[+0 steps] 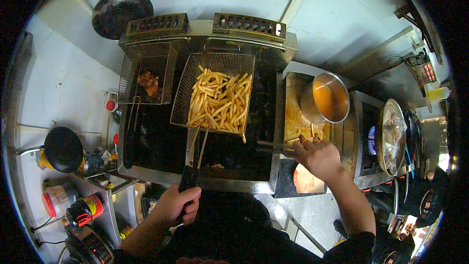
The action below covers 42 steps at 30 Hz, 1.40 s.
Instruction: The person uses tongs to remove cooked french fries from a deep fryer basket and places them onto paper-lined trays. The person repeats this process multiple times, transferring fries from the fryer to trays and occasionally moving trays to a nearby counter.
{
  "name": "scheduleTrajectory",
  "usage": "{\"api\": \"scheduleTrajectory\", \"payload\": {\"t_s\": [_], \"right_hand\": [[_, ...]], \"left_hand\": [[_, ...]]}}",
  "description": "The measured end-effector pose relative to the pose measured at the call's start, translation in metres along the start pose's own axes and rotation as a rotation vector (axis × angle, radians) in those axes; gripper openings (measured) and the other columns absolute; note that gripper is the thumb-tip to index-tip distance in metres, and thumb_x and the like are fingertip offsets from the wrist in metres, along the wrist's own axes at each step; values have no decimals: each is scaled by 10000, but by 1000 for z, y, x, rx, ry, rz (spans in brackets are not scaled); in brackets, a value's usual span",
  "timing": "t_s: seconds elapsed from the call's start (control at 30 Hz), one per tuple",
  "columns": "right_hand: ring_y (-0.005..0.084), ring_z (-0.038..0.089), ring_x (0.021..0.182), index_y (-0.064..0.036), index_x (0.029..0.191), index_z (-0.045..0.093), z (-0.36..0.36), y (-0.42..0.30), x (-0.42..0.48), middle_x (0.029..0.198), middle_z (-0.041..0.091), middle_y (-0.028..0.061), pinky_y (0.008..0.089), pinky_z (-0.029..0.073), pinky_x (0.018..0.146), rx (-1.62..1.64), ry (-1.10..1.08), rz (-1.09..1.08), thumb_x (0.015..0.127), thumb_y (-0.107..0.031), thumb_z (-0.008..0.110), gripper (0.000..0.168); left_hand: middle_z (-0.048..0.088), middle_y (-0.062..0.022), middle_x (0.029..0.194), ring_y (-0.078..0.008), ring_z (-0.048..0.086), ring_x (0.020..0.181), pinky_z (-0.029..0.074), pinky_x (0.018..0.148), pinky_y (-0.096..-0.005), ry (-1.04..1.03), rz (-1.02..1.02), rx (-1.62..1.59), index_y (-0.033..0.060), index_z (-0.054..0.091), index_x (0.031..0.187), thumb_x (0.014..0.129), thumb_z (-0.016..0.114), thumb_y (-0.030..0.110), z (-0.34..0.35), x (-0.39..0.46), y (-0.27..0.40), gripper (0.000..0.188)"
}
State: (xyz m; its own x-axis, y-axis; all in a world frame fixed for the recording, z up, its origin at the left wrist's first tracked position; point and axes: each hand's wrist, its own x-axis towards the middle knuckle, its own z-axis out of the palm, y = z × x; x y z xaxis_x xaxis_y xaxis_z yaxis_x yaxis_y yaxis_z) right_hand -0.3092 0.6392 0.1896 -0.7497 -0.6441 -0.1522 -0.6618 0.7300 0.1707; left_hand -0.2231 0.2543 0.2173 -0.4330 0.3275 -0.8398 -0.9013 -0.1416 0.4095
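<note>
My left hand (179, 202) grips the black handle (189, 178) of a wire fry basket (223, 58). French fries (221, 99) fill much of that basket, which is over the dark well of a deep fryer (273, 187). One fry hangs at its front right corner. To the right, my right hand (320, 159) is closed around a thin metal utensil (273, 146), probably tongs, blurred and pointing left. Just beyond my fingers is a shallow metal tray (291, 99) with yellowish residue and a few loose fries.
A second wire basket (126, 71) with fried pieces (149, 85) hangs at left. A steel pot (342, 97) of orange liquid stands on the tray. Farther right, a pan (383, 135) holds a plastic bag near a lit burner flame (372, 135). Another person (421, 201) is at far right.
</note>
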Motion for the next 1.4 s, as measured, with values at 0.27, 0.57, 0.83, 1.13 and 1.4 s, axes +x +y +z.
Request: {"api": "scheduleTrajectory", "payload": {"t_s": [0.27,0.57,0.83,1.13,1.4], "right_hand": [[209,631,619,-145,983,615,-6,-5,-16,713,580,17,343,492,529,111,84,15,794,-424,690,345],[296,664,679,-101,1066,673,-84,18,-87,779,670,106,414,498,570,368,-54,282,767,-361,751,404],[250,641,765,-79,1283,530,-152,-19,14,913,609,86,372,507,596,-90,-45,247,756,-407,732,652],[213,662,724,-55,1049,564,-100,-21,100,824,619,54,351,518,584,-91,-171,-106,761,-413,723,487],[268,669,709,-49,1090,555,-92,-27,95,797,635,90,396,530,591,-81,-90,-73,774,-374,720,482]], "left_hand": [[367,15,514,-126,373,395,299,382,-300,44,-79,-34,114,425,705,931,548,279,-2,-7,-4,306],[507,-23,588,-131,480,452,379,416,-290,100,-13,191,75,521,786,902,648,254,-17,-5,-31,248],[527,-29,543,-141,512,426,396,403,-293,41,46,491,71,519,696,918,638,304,-32,26,-44,343],[514,-20,519,-137,517,433,394,408,-289,98,12,498,62,527,697,914,633,283,-48,24,-48,327],[519,-23,514,-139,515,423,411,424,-294,4,-4,627,70,530,661,915,641,289,-59,22,-46,353]]}}
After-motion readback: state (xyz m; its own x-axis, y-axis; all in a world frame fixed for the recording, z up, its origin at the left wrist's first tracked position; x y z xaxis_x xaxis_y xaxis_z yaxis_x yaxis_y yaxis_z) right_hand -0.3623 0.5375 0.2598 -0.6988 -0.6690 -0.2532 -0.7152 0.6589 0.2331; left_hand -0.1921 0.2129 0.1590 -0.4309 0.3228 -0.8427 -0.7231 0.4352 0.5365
